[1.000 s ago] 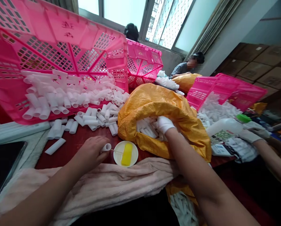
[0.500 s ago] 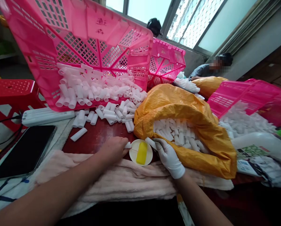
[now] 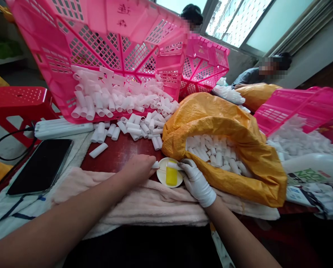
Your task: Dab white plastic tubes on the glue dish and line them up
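From afar, I see the dish (image 3: 161, 176) between the phone (image 3: 40, 167), left, and sack (image 3: 256, 190), right; crate (image 3: 105, 28) behind, leftward.

**Workshop for bulk handwork**

The place looks like a small workshop. Identical white tubes (image 3: 138, 99) lie in bulk: they spill from a pink crate (image 3: 105, 18) at the surface's far left and crowd the mouth of an orange sack (image 3: 196, 108) toward its right. The surface is a red tabletop (image 3: 123, 150), with a towel (image 3: 138, 212) along the near edge and a plastic stool (image 3: 18, 95) past the left edge. Beyond the far edge, a person in grey (image 3: 247, 76) is among more pink crates (image 3: 204, 59), near a window (image 3: 236, 22).
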Demonstrator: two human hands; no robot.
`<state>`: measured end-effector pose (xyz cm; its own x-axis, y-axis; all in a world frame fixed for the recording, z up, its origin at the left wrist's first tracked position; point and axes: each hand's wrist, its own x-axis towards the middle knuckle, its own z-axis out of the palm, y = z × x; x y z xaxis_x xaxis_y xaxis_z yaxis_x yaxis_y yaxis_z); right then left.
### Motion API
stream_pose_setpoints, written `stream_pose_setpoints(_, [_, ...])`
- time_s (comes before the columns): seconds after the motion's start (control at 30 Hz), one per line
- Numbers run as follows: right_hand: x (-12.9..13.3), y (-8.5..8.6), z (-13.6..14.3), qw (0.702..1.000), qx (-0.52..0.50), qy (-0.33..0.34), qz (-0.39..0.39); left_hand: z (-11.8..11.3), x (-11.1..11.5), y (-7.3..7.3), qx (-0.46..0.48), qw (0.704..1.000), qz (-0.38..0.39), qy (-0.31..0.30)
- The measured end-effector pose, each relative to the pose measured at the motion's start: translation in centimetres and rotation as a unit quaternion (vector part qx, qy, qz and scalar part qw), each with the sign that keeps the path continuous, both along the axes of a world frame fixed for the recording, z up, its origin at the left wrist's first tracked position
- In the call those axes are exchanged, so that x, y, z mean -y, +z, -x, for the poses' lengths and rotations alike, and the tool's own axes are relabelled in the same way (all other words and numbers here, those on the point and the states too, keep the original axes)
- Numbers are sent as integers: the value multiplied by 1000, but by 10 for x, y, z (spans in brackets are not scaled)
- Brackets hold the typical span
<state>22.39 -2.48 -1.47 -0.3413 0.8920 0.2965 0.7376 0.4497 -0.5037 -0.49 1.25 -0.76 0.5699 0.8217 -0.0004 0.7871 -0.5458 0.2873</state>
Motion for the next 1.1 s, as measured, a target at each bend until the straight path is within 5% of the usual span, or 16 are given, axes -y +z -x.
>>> stream_pose_setpoints(0.87, [1,-2,1,998,-49,-23,27,4,-3,-1,-4,1000,5,-20])
stream_pose_setpoints(1.1, [1,0,-4,991,-81,-51,-95,5,-1,1,13,1000,16,-6])
